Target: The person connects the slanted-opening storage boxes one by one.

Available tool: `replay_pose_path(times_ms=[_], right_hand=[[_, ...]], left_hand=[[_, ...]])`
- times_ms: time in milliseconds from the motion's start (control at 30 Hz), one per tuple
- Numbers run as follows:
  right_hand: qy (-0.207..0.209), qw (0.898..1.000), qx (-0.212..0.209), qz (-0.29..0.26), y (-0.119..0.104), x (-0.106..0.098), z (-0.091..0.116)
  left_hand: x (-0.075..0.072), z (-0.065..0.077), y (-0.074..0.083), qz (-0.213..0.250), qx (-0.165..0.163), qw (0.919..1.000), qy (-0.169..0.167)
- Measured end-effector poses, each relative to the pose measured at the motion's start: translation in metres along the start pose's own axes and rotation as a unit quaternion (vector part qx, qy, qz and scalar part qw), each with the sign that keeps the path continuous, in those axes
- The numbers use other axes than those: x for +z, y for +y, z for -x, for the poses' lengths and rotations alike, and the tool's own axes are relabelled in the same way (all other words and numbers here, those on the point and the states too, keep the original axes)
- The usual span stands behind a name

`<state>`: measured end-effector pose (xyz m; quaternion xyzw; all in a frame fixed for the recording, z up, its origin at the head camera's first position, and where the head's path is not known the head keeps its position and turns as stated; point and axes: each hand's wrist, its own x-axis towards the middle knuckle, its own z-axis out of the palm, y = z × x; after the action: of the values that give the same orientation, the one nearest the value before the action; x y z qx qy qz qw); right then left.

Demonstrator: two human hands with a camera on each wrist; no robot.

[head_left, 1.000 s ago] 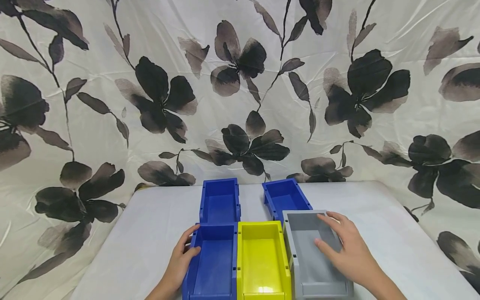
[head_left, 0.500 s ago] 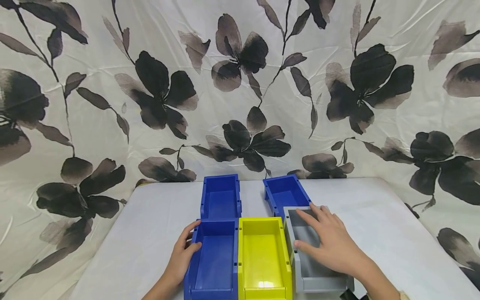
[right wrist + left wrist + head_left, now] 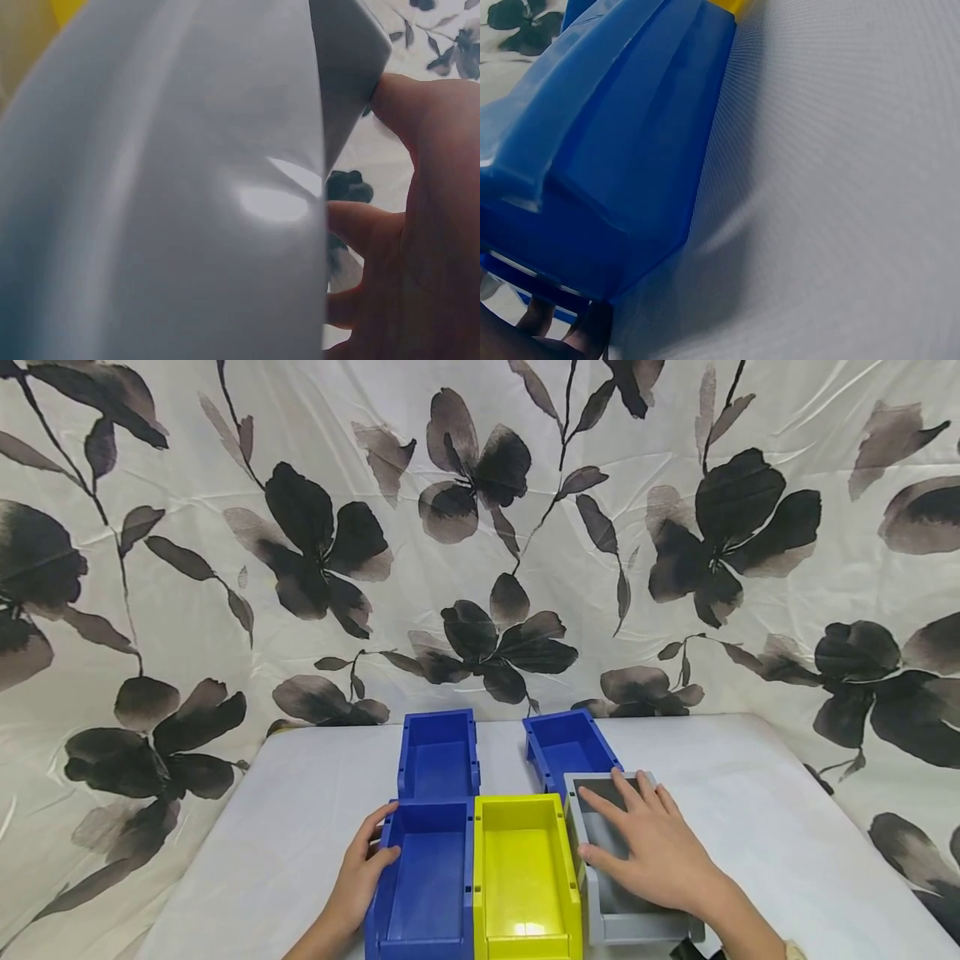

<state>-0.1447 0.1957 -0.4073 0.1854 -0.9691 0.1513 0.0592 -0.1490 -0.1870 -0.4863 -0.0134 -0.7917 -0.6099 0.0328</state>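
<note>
In the head view my left hand [image 3: 351,883] holds the left side wall of the front blue storage bin [image 3: 425,881]. Its thumb lies over the rim, and the other fingers go down behind the wall. A yellow bin [image 3: 528,877] stands upright against that bin's right side. On its right is a grey bin [image 3: 643,930], with my right hand [image 3: 662,860] spread over its top. The thumb reaches the grey bin's left rim and the fingers stretch towards its far rim. The right wrist view has the grey wall [image 3: 225,150] close up, with fingers [image 3: 360,225] beyond its edge.
Behind the front row stand a blue bin [image 3: 438,756] on the left and another blue bin [image 3: 573,747], slightly turned, behind the grey one. All rest on a white-covered table [image 3: 300,810]. A floral curtain [image 3: 480,568] hangs along the table's back edge.
My right hand has shifted left across the grey bin, its thumb coming from over the inside to the left rim. My left hand keeps its hold on the blue bin.
</note>
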Motion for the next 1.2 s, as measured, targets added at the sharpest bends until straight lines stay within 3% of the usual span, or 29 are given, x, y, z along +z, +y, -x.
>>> replay_pose_path(times_ms=[533, 833, 1200], right_hand=[[-0.035, 0.999, 0.004, 0.007, -0.0063, -0.0033, 0.0004], [-0.056, 0.998, 0.016, -0.002, -0.0072, 0.0027, 0.0056], [-0.048, 0.999, 0.015, 0.007, -0.0092, -0.0038, 0.0001]], left_hand=[[-0.0011, -0.0032, -0.0008, 0.004, 0.002, 1.0, -0.005], [-0.0022, 0.0056, -0.0071, 0.024, -0.039, 0.9986, -0.025], [-0.003, -0.0032, -0.0048, 0.024, -0.019, 0.9992, -0.025]])
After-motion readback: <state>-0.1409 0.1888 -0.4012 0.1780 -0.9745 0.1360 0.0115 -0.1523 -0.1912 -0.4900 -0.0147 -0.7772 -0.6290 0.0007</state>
